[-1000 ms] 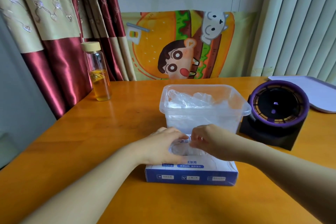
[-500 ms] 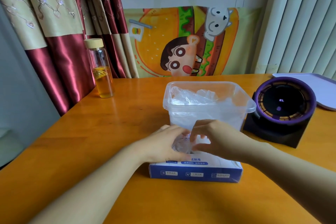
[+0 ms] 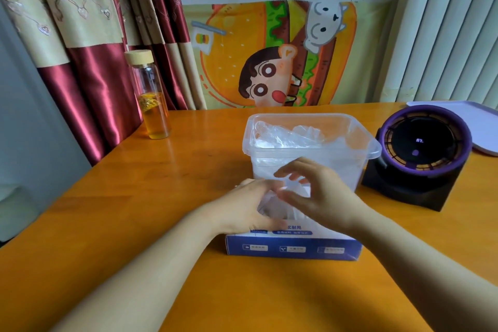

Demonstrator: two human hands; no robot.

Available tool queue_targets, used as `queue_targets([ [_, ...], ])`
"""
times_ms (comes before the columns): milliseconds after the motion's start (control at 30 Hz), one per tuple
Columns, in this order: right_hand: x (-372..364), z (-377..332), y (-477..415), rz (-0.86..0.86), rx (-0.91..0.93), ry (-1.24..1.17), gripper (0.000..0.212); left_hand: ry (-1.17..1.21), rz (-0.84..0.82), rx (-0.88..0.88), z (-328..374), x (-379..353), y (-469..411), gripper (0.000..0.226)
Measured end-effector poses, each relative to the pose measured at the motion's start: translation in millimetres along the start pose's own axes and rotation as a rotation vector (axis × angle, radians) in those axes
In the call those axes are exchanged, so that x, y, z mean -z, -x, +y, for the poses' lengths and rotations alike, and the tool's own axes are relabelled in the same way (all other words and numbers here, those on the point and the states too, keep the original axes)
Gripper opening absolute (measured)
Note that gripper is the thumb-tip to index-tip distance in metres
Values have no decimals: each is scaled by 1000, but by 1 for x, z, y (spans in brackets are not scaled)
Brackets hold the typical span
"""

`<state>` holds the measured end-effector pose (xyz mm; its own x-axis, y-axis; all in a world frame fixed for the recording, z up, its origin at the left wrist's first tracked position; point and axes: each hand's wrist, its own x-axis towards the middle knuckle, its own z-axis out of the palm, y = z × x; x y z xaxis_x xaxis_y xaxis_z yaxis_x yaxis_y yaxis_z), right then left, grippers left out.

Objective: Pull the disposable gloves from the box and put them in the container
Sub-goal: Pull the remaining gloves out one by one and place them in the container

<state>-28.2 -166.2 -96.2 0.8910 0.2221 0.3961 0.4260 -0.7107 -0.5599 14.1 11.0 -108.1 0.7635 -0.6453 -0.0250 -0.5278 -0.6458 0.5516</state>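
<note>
One glove (image 3: 272, 204) stands upright from box (image 3: 293, 248).

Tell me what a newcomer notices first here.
The cartoon burger poster against the back wall stands out first. Front centre, the left hand and right hand meet over the blue glove box, with the clear container of crumpled gloves behind it and a purple-ringed device at right.

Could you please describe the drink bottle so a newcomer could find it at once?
On the wooden table, look to the far left corner, beside the red curtain. The bottle stands upright there alone: clear glass, pale lid, amber liquid in its lower half.
</note>
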Motion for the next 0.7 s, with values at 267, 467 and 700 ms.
queue_targets([
  [267, -11, 5, -2, 144, -23, 78, 8, 30, -35, 63, 0, 0, 1, 89],
  [467, -13, 3, 4, 314, -283, -224, 14, 11, -46, 90, 1, 0, 0, 96],
  [700, -2, 3, 0, -23, -106, 152, 19, 19, -39, 77, -1, -2, 0, 93],
])
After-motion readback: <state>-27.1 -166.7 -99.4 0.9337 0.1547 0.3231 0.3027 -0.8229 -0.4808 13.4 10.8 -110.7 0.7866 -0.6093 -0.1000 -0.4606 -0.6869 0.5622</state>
